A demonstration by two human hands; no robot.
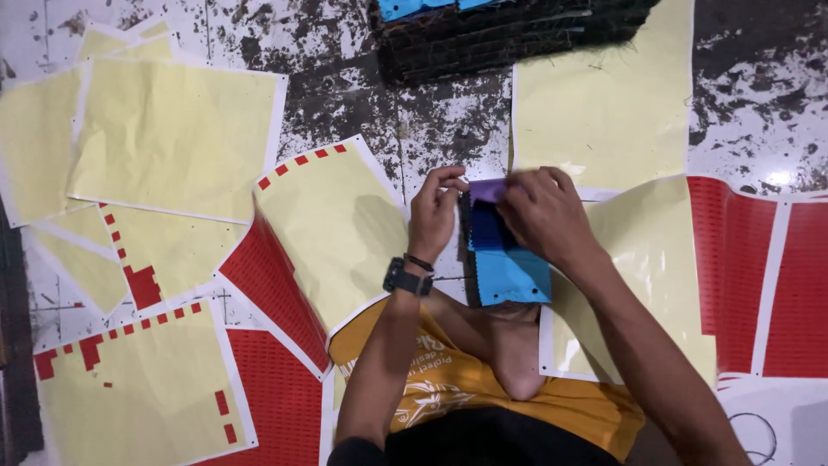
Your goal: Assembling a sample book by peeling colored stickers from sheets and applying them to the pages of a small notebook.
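We see the left hand (434, 210) pinching the upper left edge of a thick stack of blue cards (504, 259), its fingers closed on the dark side of the stack, a black watch (406, 278) and a thin band at the wrist. The right hand (543, 216) lies over the top of the same stack, its fingertips pressed together on a small purple piece (486, 190) at the stack's upper edge, so both hands are clamped on the bundle. The stack stands between the two hands, resting against the person's raised knee (515, 358), above an orange shirt (457, 380). Around us the worn, blotched floor (362, 95) is strewn with pale yellow backing sheets (172, 134), several with a few red stickers left along their edges. Full red sticker sheets (750, 276) lie to the right, and another red one (276, 293) sits just left of the left forearm. At the top, well apart from the hands, lies a dark pile (509, 34) of similar stacked cards with a blue top.
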